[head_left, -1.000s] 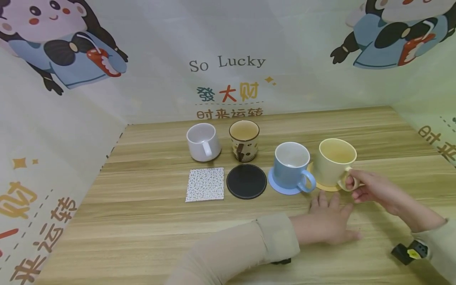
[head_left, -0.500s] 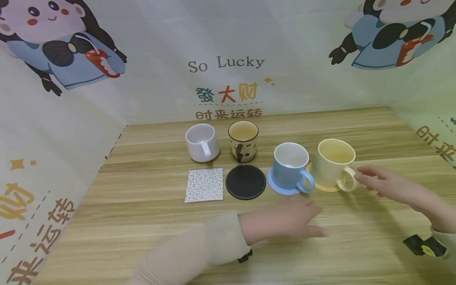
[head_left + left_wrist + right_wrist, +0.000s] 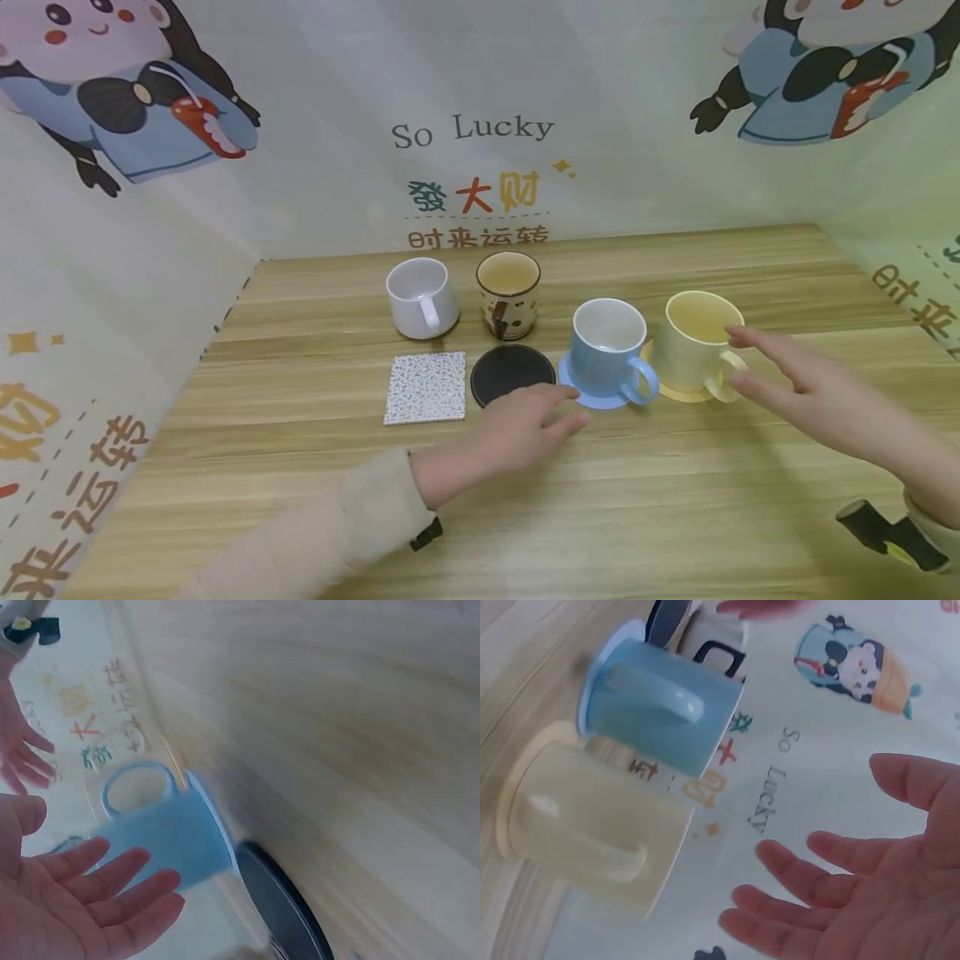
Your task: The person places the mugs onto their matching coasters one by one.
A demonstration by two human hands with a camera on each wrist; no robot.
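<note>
My left hand [image 3: 510,429] hovers with fingers extended over the front edge of the black round coaster [image 3: 513,372], holding nothing. My right hand [image 3: 810,392], also empty with spread fingers, is raised beside the handle of the pale yellow mug [image 3: 693,354]. That mug stands upright on a yellow coaster [image 3: 684,395]. To its left, the blue mug [image 3: 606,354] stands on a blue coaster [image 3: 600,402], handle pointing front right. In the right wrist view, a gap shows between the right hand's fingers [image 3: 787,874] and the yellow mug [image 3: 600,825].
A white mug [image 3: 422,304] and a brown-patterned cup [image 3: 509,296] stand at the back. A square speckled coaster [image 3: 425,388] lies in front of the white mug. Printed cloth walls [image 3: 315,167] enclose the wooden table [image 3: 600,517] at the back and sides.
My right hand has let go of the yellow mug's handle and lifted a little. My left hand has moved left from in front of the yellow mug to the black coaster.
</note>
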